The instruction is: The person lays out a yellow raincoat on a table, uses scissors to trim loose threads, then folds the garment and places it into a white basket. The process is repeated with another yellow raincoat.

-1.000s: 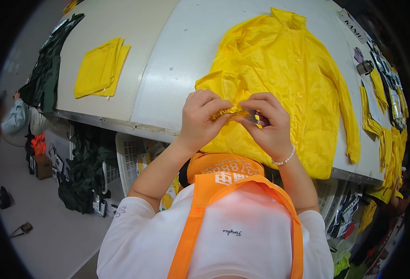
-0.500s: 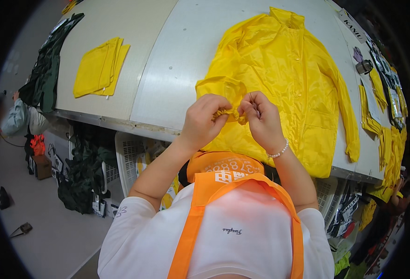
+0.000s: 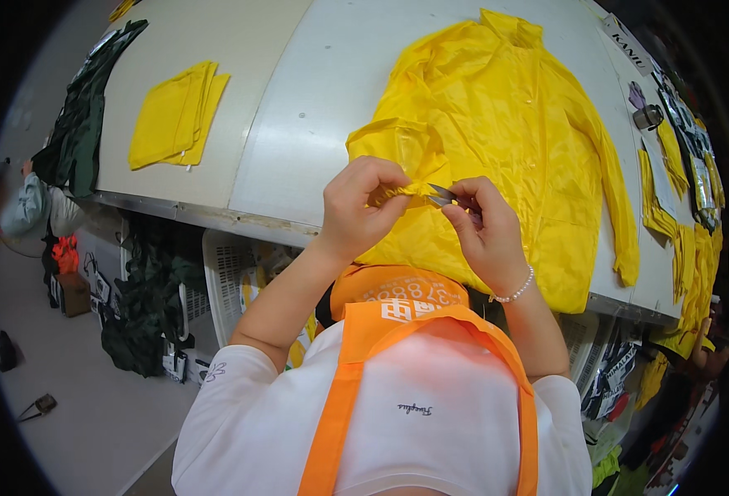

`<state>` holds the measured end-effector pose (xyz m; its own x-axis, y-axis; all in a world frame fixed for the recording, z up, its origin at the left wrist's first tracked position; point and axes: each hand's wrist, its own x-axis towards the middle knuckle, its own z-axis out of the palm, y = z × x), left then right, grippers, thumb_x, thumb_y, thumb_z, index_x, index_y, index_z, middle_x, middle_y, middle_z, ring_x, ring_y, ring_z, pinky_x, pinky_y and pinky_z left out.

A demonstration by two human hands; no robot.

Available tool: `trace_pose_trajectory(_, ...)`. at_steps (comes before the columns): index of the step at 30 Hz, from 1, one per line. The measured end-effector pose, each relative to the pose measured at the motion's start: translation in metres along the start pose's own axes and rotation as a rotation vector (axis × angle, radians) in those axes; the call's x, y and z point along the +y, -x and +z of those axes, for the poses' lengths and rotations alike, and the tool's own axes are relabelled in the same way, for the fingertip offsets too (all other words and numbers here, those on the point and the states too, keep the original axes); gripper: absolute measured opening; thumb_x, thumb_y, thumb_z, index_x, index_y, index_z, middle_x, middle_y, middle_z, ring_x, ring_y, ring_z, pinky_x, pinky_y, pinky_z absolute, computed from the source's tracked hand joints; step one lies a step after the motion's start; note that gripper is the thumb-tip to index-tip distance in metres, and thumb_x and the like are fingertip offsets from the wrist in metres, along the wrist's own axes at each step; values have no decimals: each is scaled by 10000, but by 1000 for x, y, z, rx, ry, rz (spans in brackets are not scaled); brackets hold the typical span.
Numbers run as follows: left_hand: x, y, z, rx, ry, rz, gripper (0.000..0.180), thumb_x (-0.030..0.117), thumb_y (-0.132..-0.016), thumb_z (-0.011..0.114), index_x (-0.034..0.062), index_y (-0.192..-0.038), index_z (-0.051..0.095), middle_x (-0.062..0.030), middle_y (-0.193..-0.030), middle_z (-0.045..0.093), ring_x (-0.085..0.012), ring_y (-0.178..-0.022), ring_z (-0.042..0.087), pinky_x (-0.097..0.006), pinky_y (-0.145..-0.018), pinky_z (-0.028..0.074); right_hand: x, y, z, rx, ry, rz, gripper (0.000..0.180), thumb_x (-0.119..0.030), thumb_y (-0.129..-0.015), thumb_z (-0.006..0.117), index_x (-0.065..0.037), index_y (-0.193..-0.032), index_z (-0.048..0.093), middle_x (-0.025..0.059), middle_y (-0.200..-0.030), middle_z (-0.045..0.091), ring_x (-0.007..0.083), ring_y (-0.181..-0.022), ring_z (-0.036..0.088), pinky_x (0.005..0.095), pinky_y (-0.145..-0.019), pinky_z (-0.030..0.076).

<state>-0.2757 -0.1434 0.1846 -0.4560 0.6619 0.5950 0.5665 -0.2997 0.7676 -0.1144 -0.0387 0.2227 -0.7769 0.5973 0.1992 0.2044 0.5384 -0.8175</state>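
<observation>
A yellow jacket (image 3: 497,140) lies spread on the table, its collar at the far end and its front placket upward. My left hand (image 3: 363,202) pinches the gathered cuff (image 3: 406,192) of the jacket's left-lying sleeve, held near the table's front edge. In my right hand (image 3: 490,227) is a small pair of thread snips (image 3: 441,195), the blades apart and pointing left at the cuff. Their tips are right beside the gathered fabric; whether they touch it I cannot tell. My fingers hide most of the snips' handle.
Folded yellow fabric pieces (image 3: 174,120) lie on the table at left, with dark green garments (image 3: 79,107) beyond. At right are a grey cup (image 3: 648,117) and yellow garments (image 3: 660,198). White baskets (image 3: 226,269) stand under the table. A person (image 3: 26,202) is at far left.
My right hand has moved slightly right and down, away from the cuff, and the snips' blades now show, spread apart. My left hand keeps its pinch on the cuff.
</observation>
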Motion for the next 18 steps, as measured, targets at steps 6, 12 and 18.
trace_pose_trajectory(6, 2, 0, 2, 5, 27, 12, 203, -108, -685, 634, 4, -847, 583, -71, -837, 615, -84, -673, 572, -176, -544, 435, -2, -6, 3, 6, -25, -41, 203, -152, -822, 663, -21, -931, 552, 106, -814, 584, 218, -688, 596, 284, -616, 508)
trace_pose_trajectory(12, 1, 2, 1, 7, 37, 16, 194, -110, -696, 636, -3, -848, 582, -89, -853, 611, -106, -704, 590, -187, -565, 449, 0, -7, 8, 7, -124, -24, 194, -144, -827, 661, -14, -921, 552, 105, -781, 592, 200, -656, 587, 273, -594, 478)
trace_pose_trajectory(18, 1, 5, 3, 13, 104, -78, 171, -107, -725, 617, -15, -862, 571, -89, -859, 605, -114, -734, 596, -203, -595, 472, 0, -7, 10, 14, -155, -48, 190, -132, -828, 661, -12, -925, 549, 95, -765, 591, 177, -631, 565, 264, -575, 461)
